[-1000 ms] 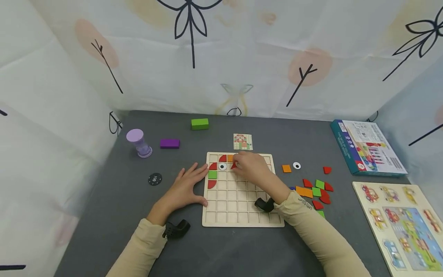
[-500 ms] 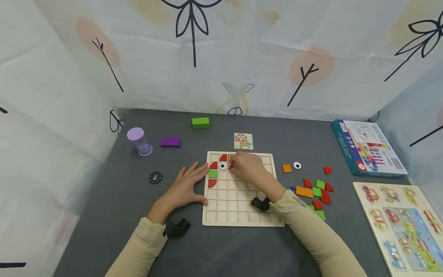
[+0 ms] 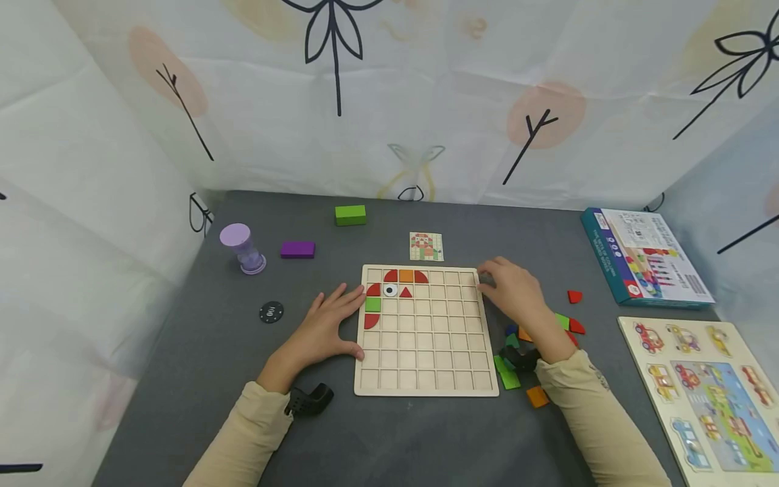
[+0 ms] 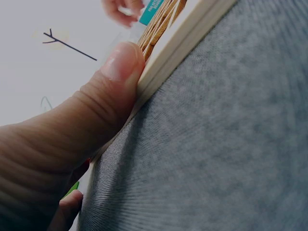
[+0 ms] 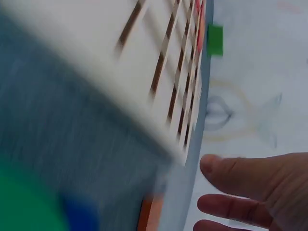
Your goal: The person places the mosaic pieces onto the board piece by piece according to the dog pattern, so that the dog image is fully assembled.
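A wooden grid board [image 3: 426,365] lies flat in the middle of the table. Its upper left cells carry red quarter-round pieces [image 3: 371,320], a green square [image 3: 373,304], an orange square [image 3: 406,276], a round white piece with a dark centre [image 3: 390,290] and a red triangle [image 3: 406,293]. My left hand [image 3: 325,330] rests at the board's left edge with fingers spread, its thumb [image 4: 118,72] against the rim. Beside the upper right edge is my right hand [image 3: 514,291], thumb [image 5: 236,173] and fingers apart, with nothing seen between them.
Loose coloured pieces [image 3: 507,373] lie right of the board, partly hidden under my right wrist. Behind the board is a small pattern card [image 3: 426,246]. A box [image 3: 663,257] and a picture puzzle [image 3: 639,365] sit at right; purple block [image 3: 297,250], hourglass-shaped object [image 3: 243,250] and black disc [image 3: 271,312] at left.
My right hand has left the board's upper cells and moved right, past its right edge. The red triangle and the upper red quarter-round now show. My left hand stays put.
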`<state>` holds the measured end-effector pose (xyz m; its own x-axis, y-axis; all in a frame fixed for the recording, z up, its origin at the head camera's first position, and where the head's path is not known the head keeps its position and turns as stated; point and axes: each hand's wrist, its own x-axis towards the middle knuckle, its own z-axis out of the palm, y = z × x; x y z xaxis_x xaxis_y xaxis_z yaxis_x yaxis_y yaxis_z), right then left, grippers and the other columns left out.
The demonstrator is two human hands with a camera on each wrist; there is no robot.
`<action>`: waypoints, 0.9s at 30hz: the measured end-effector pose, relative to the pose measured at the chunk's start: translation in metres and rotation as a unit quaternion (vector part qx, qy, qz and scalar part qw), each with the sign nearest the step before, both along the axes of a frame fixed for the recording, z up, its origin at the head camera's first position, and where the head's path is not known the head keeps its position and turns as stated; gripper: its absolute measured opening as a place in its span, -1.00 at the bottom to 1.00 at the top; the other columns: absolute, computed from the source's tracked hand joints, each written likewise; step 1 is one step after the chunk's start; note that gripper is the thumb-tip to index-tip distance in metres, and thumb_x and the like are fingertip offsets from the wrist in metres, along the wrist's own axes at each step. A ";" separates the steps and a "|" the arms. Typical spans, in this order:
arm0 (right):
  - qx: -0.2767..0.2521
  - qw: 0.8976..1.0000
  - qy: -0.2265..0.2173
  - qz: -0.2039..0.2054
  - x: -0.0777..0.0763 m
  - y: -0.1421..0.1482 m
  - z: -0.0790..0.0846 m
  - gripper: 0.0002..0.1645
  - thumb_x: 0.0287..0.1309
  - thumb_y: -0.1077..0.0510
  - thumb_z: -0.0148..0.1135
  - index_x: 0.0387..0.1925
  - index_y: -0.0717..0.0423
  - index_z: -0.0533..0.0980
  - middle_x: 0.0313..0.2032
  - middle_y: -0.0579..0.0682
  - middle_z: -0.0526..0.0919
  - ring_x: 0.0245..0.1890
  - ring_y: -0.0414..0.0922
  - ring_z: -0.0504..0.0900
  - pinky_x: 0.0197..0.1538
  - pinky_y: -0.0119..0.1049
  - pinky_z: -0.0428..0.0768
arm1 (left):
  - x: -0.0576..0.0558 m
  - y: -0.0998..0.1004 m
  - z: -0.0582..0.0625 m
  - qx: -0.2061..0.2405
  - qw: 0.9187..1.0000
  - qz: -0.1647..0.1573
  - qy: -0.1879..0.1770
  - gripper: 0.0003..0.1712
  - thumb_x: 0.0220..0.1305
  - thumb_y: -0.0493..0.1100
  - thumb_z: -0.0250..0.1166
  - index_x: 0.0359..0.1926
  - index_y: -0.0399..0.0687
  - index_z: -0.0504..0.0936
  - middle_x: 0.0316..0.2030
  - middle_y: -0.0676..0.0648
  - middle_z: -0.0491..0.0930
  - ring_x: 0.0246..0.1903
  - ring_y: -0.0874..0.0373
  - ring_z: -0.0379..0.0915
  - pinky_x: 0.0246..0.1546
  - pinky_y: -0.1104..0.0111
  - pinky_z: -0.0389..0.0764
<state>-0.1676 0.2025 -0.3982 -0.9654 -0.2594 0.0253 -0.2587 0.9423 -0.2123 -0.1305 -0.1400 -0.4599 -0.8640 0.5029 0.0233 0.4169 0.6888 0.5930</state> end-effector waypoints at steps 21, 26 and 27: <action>0.042 0.997 -0.049 -0.053 -0.003 0.058 -0.003 -0.70 0.00 0.17 0.21 -0.17 0.19 0.49 -0.31 0.14 0.53 -0.47 -0.01 0.47 -0.47 -0.11 0.48 | 0.000 0.000 0.001 -0.007 1.000 0.000 -0.004 0.24 -0.44 0.32 0.40 0.33 0.05 0.10 0.34 0.10 0.01 0.35 0.01 -0.28 0.23 -0.08 -0.30; 0.025 0.999 -0.014 -0.012 -0.004 0.023 0.001 -0.73 -0.01 0.11 0.22 -0.23 0.15 0.49 -0.37 0.07 0.53 -0.57 -0.11 0.43 -0.58 -0.28 0.39 | 0.000 0.000 0.001 -0.001 1.000 0.000 -0.003 0.24 -0.45 0.31 0.41 0.33 0.03 0.12 0.34 0.08 0.02 0.35 0.00 -0.27 0.23 -0.08 -0.30; 0.025 1.000 -0.006 0.002 -0.004 0.013 0.001 -0.73 -0.01 0.10 0.22 -0.23 0.13 0.50 -0.37 0.06 0.54 -0.56 -0.12 0.44 -0.58 -0.29 0.38 | 0.000 0.000 0.001 -0.002 1.000 0.000 -0.001 0.24 -0.44 0.31 0.41 0.33 0.03 0.12 0.34 0.08 0.02 0.35 0.00 -0.27 0.23 -0.08 -0.30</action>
